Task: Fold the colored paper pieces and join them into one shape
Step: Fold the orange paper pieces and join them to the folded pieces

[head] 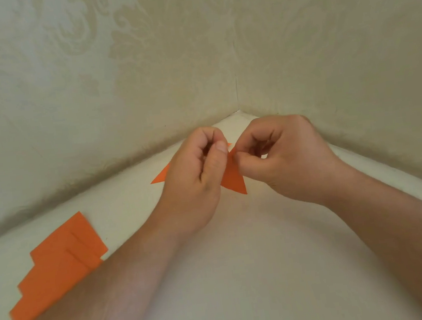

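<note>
Both hands work close together near the back corner of the white worktop (245,275). Left hand (194,183) & right hand (284,158) each pinch the folded orange paper piece (233,181) w/ curled fingers, grip clamped on it, pointed tip hanging down. Stack of orange paper pieces (58,266) lies flat at left, well apart, beside the patterned wall (90,95).

The folded paper (233,178) between the hands was orange, the paper pieces (58,266) left of the hands were orange too, and the wall (139,62) behind had a pale cream swirly leaf pattern.
</note>
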The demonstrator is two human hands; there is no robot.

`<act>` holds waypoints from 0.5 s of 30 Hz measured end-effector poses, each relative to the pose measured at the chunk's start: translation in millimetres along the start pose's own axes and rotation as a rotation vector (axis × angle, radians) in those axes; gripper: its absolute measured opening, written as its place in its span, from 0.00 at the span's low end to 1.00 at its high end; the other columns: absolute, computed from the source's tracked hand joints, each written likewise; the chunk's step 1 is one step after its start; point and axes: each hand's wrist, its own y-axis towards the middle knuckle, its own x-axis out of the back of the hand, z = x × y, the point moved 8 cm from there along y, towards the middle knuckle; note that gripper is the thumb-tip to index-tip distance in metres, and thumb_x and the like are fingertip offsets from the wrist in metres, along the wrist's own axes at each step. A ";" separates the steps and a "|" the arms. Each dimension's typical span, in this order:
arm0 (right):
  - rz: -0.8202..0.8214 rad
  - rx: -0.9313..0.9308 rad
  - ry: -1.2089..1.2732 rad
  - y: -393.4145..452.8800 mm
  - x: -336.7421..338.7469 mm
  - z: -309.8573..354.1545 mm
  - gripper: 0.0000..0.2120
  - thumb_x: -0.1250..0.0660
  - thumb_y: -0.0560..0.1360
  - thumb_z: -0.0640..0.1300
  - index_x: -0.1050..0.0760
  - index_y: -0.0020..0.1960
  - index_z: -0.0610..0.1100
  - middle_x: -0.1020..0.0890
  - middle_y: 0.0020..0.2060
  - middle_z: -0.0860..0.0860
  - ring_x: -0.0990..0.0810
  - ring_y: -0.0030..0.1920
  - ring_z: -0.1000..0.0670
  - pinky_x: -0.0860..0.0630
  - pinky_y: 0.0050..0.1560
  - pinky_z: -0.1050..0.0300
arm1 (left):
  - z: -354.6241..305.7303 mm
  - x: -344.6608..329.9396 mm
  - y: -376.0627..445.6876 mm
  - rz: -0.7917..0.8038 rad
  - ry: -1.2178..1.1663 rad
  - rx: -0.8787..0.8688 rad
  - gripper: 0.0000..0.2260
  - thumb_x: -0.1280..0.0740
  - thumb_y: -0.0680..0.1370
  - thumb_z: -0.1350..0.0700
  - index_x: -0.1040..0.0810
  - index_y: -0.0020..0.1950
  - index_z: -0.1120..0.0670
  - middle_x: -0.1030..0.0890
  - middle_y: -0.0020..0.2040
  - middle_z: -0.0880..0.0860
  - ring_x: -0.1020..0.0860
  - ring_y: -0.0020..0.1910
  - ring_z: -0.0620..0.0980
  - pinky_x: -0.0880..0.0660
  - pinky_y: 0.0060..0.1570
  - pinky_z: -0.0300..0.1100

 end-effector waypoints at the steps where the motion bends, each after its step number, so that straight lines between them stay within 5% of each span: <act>1: -0.009 -0.028 0.027 0.3 2.1 -3.5 0.09 0.27 0.72 0.37 0.19 0.34 0.47 0.18 0.31 0.49 0.22 0.31 0.49 0.24 0.33 0.51 | 1.1 1.0 1.1 -0.005 -0.020 0.009 0.06 0.41 0.82 0.54 0.26 0.47 0.51 0.26 0.39 0.43 0.29 0.39 0.42 0.30 0.40 0.38; 4: -0.018 -0.074 0.085 0.8 3.8 -8.0 0.09 0.27 0.73 0.38 0.18 0.34 0.46 0.18 0.31 0.48 0.26 0.30 0.54 0.28 0.31 0.56 | 3.5 0.9 2.3 0.023 0.013 0.016 0.04 0.39 0.81 0.55 0.25 0.48 0.49 0.25 0.39 0.41 0.27 0.38 0.41 0.30 0.40 0.36; 8: -0.013 -0.034 0.040 0.1 0.1 -4.2 0.08 0.26 0.72 0.39 0.18 0.35 0.47 0.17 0.33 0.50 0.21 0.34 0.47 0.25 0.35 0.53 | 6.2 1.8 2.0 0.043 0.081 0.018 0.06 0.36 0.81 0.58 0.25 0.47 0.47 0.23 0.37 0.37 0.25 0.38 0.39 0.31 0.41 0.30; 15: -0.030 0.132 -0.055 -1.3 0.3 4.1 0.07 0.27 0.71 0.40 0.19 0.35 0.46 0.20 0.32 0.51 0.21 0.36 0.49 0.24 0.38 0.46 | -1.7 2.5 1.8 0.041 0.194 -0.068 0.02 0.36 0.78 0.56 0.24 0.47 0.49 0.20 0.42 0.46 0.20 0.46 0.52 0.23 0.44 0.48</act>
